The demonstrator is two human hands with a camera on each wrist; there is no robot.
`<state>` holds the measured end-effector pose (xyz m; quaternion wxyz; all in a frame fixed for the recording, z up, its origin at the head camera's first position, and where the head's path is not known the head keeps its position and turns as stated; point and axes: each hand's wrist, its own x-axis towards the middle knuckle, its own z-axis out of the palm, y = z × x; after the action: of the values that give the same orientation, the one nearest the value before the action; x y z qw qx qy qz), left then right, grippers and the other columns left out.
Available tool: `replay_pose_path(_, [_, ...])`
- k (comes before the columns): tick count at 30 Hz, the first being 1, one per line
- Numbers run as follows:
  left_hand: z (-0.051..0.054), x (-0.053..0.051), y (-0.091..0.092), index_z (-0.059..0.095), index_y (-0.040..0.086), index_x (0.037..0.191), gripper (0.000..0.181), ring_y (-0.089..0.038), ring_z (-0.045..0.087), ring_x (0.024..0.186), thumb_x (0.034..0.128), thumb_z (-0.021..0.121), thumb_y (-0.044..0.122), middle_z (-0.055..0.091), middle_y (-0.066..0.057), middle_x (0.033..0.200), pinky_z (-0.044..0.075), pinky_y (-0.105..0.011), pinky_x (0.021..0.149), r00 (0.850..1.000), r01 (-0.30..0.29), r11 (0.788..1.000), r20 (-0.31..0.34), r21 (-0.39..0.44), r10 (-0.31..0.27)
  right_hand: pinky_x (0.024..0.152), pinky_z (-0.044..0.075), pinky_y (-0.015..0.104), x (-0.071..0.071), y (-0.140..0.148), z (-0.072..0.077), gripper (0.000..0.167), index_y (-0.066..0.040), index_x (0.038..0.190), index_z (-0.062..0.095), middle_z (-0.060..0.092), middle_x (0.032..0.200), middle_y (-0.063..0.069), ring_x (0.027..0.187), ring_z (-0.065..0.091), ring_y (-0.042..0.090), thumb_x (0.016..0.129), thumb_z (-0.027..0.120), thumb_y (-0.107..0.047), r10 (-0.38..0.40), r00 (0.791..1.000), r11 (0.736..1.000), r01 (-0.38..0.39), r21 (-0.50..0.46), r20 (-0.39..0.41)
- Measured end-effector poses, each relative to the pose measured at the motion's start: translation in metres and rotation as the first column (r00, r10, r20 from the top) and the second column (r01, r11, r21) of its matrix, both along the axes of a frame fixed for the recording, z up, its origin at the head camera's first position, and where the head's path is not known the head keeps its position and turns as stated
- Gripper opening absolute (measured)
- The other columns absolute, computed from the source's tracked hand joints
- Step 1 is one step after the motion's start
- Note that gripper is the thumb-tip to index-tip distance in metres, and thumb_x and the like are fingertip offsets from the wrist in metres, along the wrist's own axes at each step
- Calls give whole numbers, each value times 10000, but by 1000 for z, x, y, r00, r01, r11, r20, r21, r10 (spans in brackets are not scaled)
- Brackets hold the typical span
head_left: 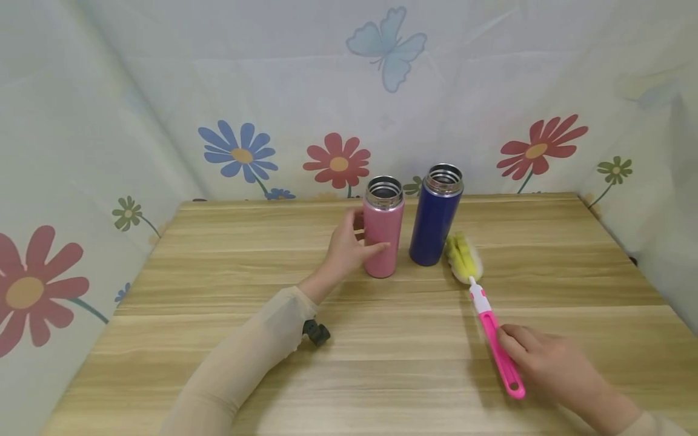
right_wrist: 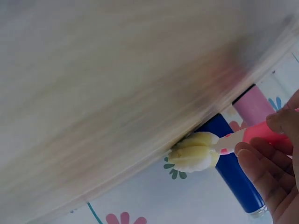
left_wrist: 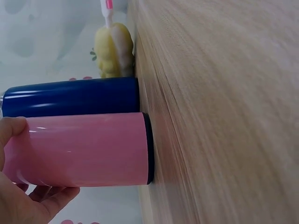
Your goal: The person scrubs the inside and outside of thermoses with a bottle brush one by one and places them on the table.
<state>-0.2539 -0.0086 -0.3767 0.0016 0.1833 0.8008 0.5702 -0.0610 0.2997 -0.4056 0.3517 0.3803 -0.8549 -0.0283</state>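
Note:
Two lidless bottles stand upright on the wooden table, a pink bottle point(head_left: 383, 233) and, just right of it and a little farther back, a dark blue bottle point(head_left: 434, 221). My left hand point(head_left: 349, 242) grips the pink bottle from its left side, thumb across the front; in the left wrist view its fingers point(left_wrist: 56, 200) curl behind. A bottle brush point(head_left: 496, 345) with a pink handle and a yellow-and-white sponge head point(head_left: 463, 260) is in my right hand point(head_left: 556, 363), pinched by the handle. The sponge head lies low, right beside the blue bottle's base.
Behind the table point(head_left: 218, 290) hangs a pale cloth point(head_left: 283, 72) printed with flowers and a butterfly, which also runs along the left and right sides. A dark device point(head_left: 316, 332) is strapped at the left wrist.

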Motion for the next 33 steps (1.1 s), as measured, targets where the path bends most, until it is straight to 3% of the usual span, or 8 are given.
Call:
replay_pose_path(21, [1,0,0,363,86,1385,749,-288,535,1198,779,797,152,532,-132,1319,477,-463,1019,1000,-4,1000,26,-23,5,492,517,276,-6,-6,-16,505,-82,897,559,632,848,59,656,624,183,1035,74,-95,28,998,989,-36,147,58])
replay_pose_path(29, [3,0,-6,345,132,1423,786,-284,512,1221,783,798,185,529,-119,1322,452,-482,1045,998,-16,999,52,-35,18,495,514,251,-3,1,-14,659,-91,956,648,622,825,31,634,606,155,1043,3,-194,-23,985,988,-4,154,171])
replay_pose_path(33, [4,0,-8,352,145,1424,793,-274,507,1225,776,806,198,525,-107,1324,449,-480,1049,998,-19,999,63,-36,21,476,488,226,-3,3,-12,658,-102,988,660,612,811,6,606,571,119,1047,33,-290,-43,976,992,17,123,214])
